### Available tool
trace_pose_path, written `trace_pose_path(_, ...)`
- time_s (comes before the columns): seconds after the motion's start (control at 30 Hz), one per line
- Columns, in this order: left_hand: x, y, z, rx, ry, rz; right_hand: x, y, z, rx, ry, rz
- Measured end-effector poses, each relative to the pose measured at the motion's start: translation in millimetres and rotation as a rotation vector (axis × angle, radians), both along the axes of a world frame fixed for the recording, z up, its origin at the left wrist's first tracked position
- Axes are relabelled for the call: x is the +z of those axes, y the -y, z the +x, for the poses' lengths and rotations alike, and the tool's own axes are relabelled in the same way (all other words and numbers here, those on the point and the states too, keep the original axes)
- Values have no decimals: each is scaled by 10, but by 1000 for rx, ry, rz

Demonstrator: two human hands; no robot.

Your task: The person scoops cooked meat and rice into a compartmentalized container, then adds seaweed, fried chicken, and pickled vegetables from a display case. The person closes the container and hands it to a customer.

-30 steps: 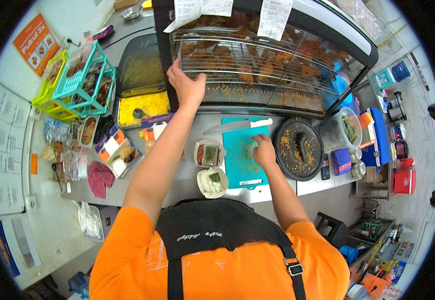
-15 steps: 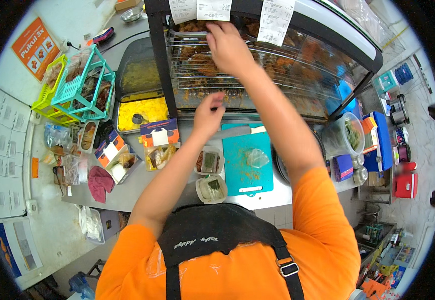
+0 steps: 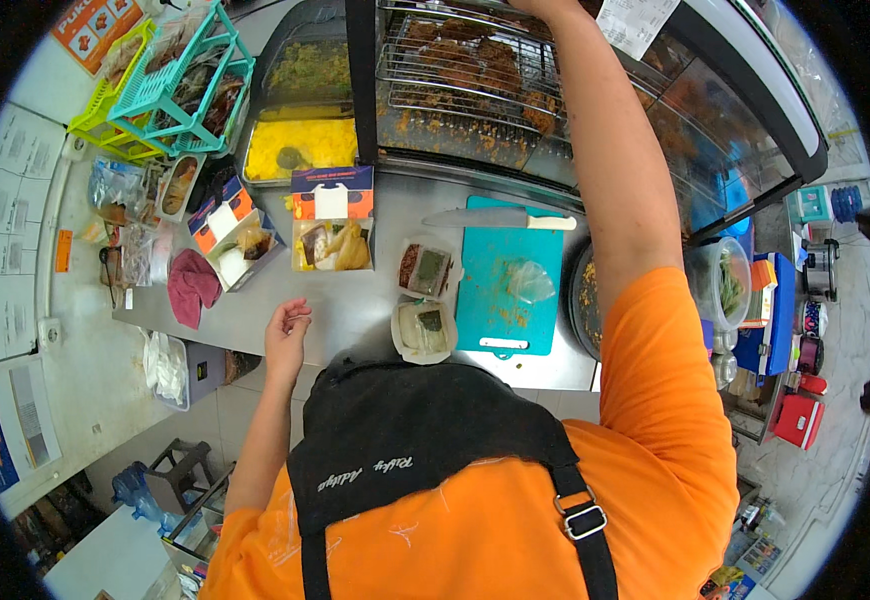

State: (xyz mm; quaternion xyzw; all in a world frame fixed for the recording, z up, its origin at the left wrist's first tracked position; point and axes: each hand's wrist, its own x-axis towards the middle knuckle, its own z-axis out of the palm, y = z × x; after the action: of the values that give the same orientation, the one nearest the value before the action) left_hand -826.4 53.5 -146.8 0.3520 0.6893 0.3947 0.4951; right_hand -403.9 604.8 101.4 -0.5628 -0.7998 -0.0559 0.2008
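My left hand hangs over the front edge of the steel counter, fingers loosely curled and slightly apart, holding nothing visible. My right arm stretches up across the glass display cabinet; only the wrist end of my right hand shows at the upper edge, its fingers out of sight. Below it, fried chicken pieces lie on the wire rack. An opened food box and another box hold food near my left hand. Two small containers, one with dark red food, one pale, stand nearby.
A knife lies across the top of the teal cutting board, which carries crumbs and a clear plastic bag. Left are a tray of yellow food, stacked baskets and a maroon cloth. A clear tub stands right.
My left hand has dropped from before the cabinet to the counter's front edge. My right hand has gone up and mostly out of view. The view has shifted, with counter things higher.
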Motion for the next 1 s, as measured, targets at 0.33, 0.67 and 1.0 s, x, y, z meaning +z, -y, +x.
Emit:
trace_pose_path(0.33, 318, -797, 814, -385, 88, 192, 322, 1291, -86, 327, -149, 432)
trace_pose_path(0.67, 352, -1093, 1323, -126, 432, -73, -1848, 4039, -844, 56, -682, -856)
trace_pose_path(1.0, 221, -939, 1380, -441, -291, 65, -2453, 3925, -652, 164, -593, -911)
